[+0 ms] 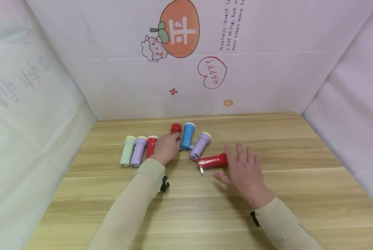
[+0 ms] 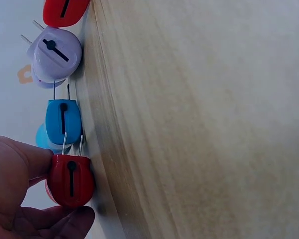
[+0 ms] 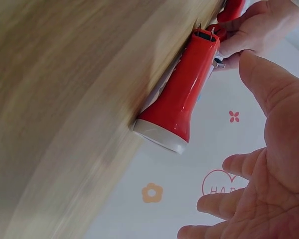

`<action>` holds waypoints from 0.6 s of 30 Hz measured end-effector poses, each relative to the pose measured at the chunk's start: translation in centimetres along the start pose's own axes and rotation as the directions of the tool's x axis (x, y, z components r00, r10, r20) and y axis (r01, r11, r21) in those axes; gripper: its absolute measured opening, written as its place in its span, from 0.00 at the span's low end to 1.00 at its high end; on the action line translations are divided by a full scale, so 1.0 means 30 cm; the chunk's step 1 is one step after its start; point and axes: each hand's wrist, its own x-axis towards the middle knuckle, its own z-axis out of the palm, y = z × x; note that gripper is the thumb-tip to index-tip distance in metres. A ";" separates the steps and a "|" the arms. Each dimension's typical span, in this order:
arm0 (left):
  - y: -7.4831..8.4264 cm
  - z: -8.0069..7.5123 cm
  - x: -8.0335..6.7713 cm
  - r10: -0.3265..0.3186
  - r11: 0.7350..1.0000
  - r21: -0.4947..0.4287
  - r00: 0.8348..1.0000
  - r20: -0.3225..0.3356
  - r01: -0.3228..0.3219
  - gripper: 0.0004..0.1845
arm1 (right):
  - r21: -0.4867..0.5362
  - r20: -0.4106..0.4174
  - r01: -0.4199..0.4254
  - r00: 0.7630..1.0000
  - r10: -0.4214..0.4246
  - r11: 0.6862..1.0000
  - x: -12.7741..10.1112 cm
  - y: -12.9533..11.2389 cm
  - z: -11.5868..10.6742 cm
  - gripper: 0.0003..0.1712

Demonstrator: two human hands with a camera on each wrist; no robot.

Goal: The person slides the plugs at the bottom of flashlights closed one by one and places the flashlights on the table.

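Observation:
My left hand (image 1: 166,148) grips a red flashlight (image 2: 71,181) between thumb and fingers; its head and two metal prongs show. Just right of it lies a blue flashlight (image 1: 187,136), prongs out, then a purple flashlight (image 1: 200,146) lying at a slant. Over at the right, my right hand (image 1: 245,172) hovers with spread fingers beside the white-rimmed head of another red flashlight (image 3: 182,92), which lies sideways with its prongs out. No grip on it is visible. Part of a third red flashlight (image 1: 151,145) is hidden behind my left hand.
At the left end of the group lie a pale green flashlight (image 1: 128,151) and a second purple flashlight (image 1: 138,151), side by side. The wooden table (image 1: 205,218) meets a printed white cloth (image 1: 117,80) at the back, with cloth on both sides too.

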 end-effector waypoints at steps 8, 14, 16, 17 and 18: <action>-0.002 -0.003 0.007 -0.001 1.000 0.005 1.000 -0.008 0.001 0.25 | -0.013 -0.009 0.005 1.000 -0.006 1.000 0.001 -0.007 -0.002 0.60; -0.004 -0.006 0.005 -0.004 1.000 0.002 1.000 -0.009 0.004 0.25 | -0.010 -0.007 0.005 1.000 -0.005 1.000 0.001 -0.007 -0.001 0.60; -0.004 -0.007 0.002 -0.010 1.000 0.001 1.000 -0.004 0.010 0.25 | -0.007 -0.007 0.003 1.000 -0.003 1.000 0.000 -0.009 0.000 0.60; -0.004 -0.008 0.001 -0.013 1.000 0.000 1.000 0.001 0.013 0.25 | -0.006 -0.007 0.003 1.000 -0.003 1.000 0.000 -0.009 0.000 0.60; -0.005 -0.009 -0.001 -0.015 1.000 0.001 1.000 0.005 0.015 0.25 | -0.008 -0.007 0.003 1.000 -0.003 1.000 0.000 -0.009 0.000 0.60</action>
